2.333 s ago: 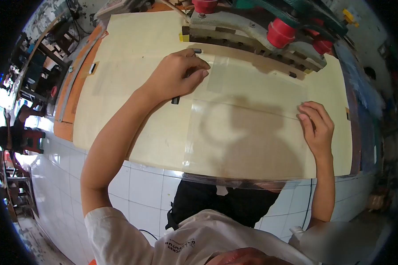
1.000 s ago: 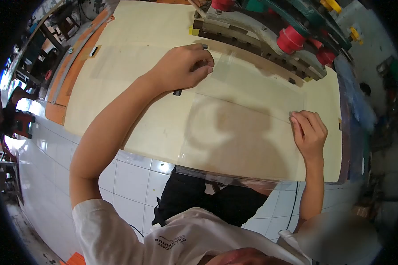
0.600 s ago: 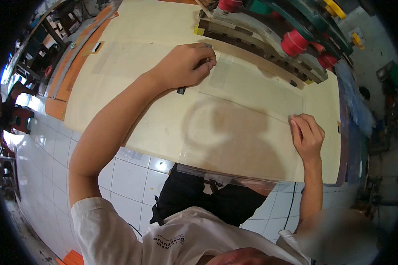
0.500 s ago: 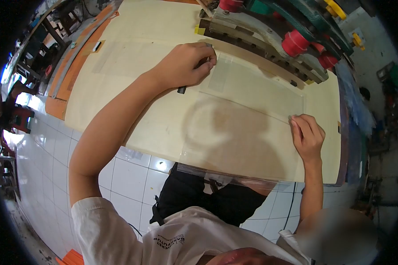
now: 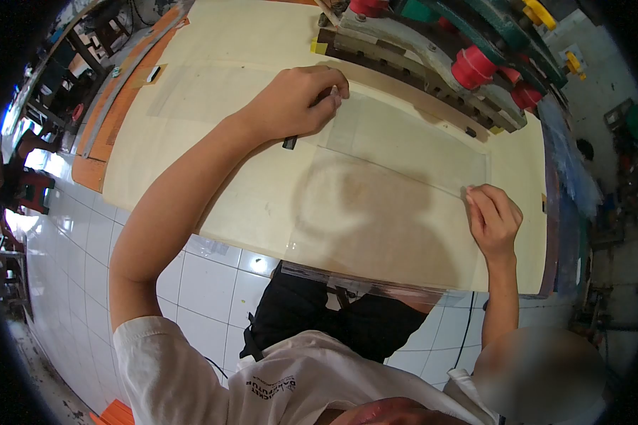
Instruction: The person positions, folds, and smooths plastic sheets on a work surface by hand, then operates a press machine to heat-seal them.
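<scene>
A clear plastic sheet (image 5: pixel 397 134) lies on the pale yellow work surface (image 5: pixel 227 92), its near edge a thin slanting line. At the sheet's upper left, my left hand (image 5: pixel 301 103) rests with fingers curled and thumb close to the index finger, pinching the plastic there. My right hand (image 5: pixel 496 216) pinches the right end of the near edge between thumb and fingers. More clear film (image 5: pixel 376 227) spreads nearer my body, under the shadow of my head. A small black piece (image 5: pixel 290 143) sits just below my left wrist.
Beyond the sheet stands a green machine with red knobs (image 5: pixel 473 69) and a long slotted bar (image 5: pixel 411 74). A metal strip (image 5: pixel 120 88) lies along the orange board (image 5: pixel 92 171) at left. Bluish plastic sheets (image 5: pixel 571 163) hang at the right edge. White floor tiles (image 5: pixel 205 290) show below.
Both hands stay in nearly the same places. My left thumb and fingertips have shifted slightly at the sheet's upper left, and the reflections on the plastic there differ.
</scene>
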Demonstrator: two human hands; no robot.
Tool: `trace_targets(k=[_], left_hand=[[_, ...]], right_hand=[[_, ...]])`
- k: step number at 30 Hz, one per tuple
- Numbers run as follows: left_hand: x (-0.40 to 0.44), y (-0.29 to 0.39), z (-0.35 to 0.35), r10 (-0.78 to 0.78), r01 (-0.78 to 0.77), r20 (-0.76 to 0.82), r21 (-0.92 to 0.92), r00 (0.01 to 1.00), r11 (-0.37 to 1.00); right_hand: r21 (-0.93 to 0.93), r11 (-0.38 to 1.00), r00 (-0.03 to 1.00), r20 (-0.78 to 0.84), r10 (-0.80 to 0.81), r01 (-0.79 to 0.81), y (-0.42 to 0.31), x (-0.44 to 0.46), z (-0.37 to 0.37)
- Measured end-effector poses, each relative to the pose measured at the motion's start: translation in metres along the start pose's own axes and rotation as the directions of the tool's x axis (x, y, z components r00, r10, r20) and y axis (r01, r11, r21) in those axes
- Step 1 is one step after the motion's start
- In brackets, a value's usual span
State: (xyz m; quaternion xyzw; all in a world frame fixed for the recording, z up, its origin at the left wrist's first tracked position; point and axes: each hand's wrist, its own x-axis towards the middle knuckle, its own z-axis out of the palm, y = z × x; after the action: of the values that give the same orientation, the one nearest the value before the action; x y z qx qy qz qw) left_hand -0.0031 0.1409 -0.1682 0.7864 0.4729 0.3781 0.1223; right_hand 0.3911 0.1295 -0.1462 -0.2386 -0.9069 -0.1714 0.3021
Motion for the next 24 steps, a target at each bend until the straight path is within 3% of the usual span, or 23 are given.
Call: trace_targets(k=[4, 7, 13, 15, 16, 18, 22, 24], left_hand=[[0.0, -0.002, 0.0, 0.083, -0.084, 0.01, 0.043, 0.996, 0.996], [-0.001, 0.001, -0.001, 0.026, -0.028, 0.048, 0.051, 0.998, 0.998], [-0.001, 0.007, -0.002, 0.024, -0.024, 0.025, 0.019, 0.999, 1.0], [-0.001, 0.007, -0.001, 0.03, -0.03, 0.041, -0.001, 0.999, 1.0], [-0.001, 0.009, -0.002, -0.004, 0.004, 0.048, 0.003, 0.999, 1.0], [-0.001, 0.008, -0.001, -0.026, 0.026, 0.045, 0.005, 0.999, 1.0], [0.0, 0.009, -0.001, -0.012, 0.011, 0.061, 0.017, 0.998, 1.0], [0.0, 0.01, 0.0, -0.033, 0.032, 0.022, 0.022, 0.999, 0.999]], right_hand=[[0.01, 1.0, 1.0, 0.014, -0.008, 0.008, 0.0, 0.001, -0.001], [-0.013, 1.0, 0.999, 0.046, -0.016, 0.016, -0.001, 0.0, -0.001], [0.152, 0.984, 0.996, 0.011, 0.09, -0.09, 0.004, -0.002, -0.004], [0.34, 0.889, 0.944, -0.011, 0.329, -0.306, 0.01, -0.008, -0.005], [0.328, 0.889, 0.939, -0.014, 0.343, -0.32, 0.014, -0.01, -0.005], [0.327, 0.738, 0.787, 0.027, 0.617, -0.59, 0.025, -0.014, -0.001], [0.397, 0.683, 0.767, 0.092, 0.635, -0.613, 0.049, -0.028, 0.003], [0.522, 0.591, 0.762, 0.2, 0.616, -0.614, 0.053, -0.032, 0.004]])
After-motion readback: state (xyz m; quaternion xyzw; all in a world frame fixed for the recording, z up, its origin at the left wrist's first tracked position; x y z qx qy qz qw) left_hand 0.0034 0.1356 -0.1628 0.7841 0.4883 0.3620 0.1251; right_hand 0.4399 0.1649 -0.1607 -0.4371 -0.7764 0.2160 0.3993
